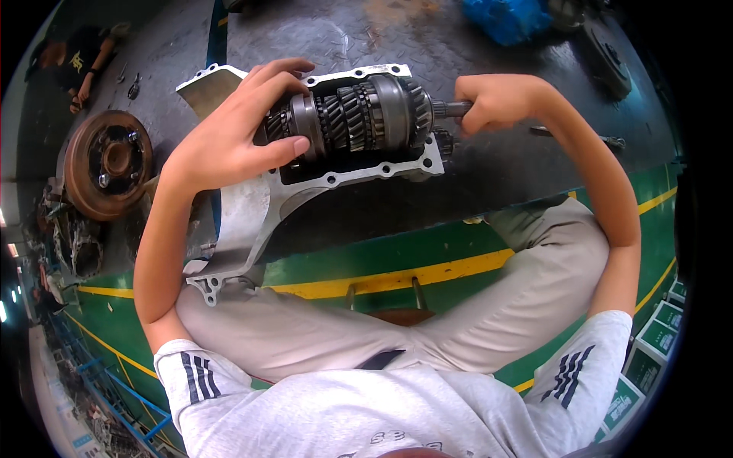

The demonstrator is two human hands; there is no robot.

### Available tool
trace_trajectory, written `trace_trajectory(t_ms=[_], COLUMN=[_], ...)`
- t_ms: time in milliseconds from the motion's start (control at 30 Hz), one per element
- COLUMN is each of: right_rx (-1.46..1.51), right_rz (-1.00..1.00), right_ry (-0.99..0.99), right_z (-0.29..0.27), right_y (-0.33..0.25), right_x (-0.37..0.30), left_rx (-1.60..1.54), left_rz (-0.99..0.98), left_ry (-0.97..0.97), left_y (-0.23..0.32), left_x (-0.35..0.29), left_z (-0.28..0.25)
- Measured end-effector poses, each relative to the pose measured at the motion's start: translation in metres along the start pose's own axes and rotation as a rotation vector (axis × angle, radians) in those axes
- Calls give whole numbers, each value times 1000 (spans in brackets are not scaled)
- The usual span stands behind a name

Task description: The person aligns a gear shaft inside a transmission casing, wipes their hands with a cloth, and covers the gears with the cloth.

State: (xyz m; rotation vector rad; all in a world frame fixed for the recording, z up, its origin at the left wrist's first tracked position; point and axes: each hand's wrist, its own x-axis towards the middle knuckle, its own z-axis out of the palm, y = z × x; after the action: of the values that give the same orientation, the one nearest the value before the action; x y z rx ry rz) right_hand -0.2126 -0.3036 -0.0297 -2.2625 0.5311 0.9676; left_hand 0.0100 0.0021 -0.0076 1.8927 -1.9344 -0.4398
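A gear shaft (353, 118) with several helical gears and smooth synchronizer rings lies lengthwise in the open aluminium gearbox housing (357, 176). My left hand (256, 126) curves over the shaft's left end, thumb on the near side of a ring and fingers over the far side. At the right, the splined shaft end (450, 109) sticks out past the housing, and my right hand (504, 103) is closed around its tip. Below that end, a smaller toothed gear (444, 142) shows at the housing's edge. My left hand hides the shaft's left end.
A rusty brake drum (109, 164) stands left on the dark metal workbench (458, 200). Blue wrapping (505, 21) and a dark round part (607, 61) lie at the back right. Another person (72, 65) is at the far left. Green boxes (645, 359) are stacked at lower right.
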Motion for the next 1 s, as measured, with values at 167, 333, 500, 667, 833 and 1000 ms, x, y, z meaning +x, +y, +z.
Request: trace_trajectory(t_ms=[167,333,500,667,833,1000], right_rx=[16,-302,-574,-212,-256,-295], right_rz=[-148,-394,-558,-277,-304,-349], right_ry=[-38,801,1272,486,668,673], right_z=[0,51,75,31,49,48], right_y=[20,15,37,5,8,3], right_x=[10,10,23,-8,-2,6], left_rx=[22,56,62,-81,-96,-91], left_rz=[-6,-63,-41,-61,-108,-162], left_ry=[-6,-12,-26,-40,-37,11], left_y=[6,6,4,11,18,24], left_x=[7,1,8,12,10,1], left_z=[5,1,3,-3,-1,-7])
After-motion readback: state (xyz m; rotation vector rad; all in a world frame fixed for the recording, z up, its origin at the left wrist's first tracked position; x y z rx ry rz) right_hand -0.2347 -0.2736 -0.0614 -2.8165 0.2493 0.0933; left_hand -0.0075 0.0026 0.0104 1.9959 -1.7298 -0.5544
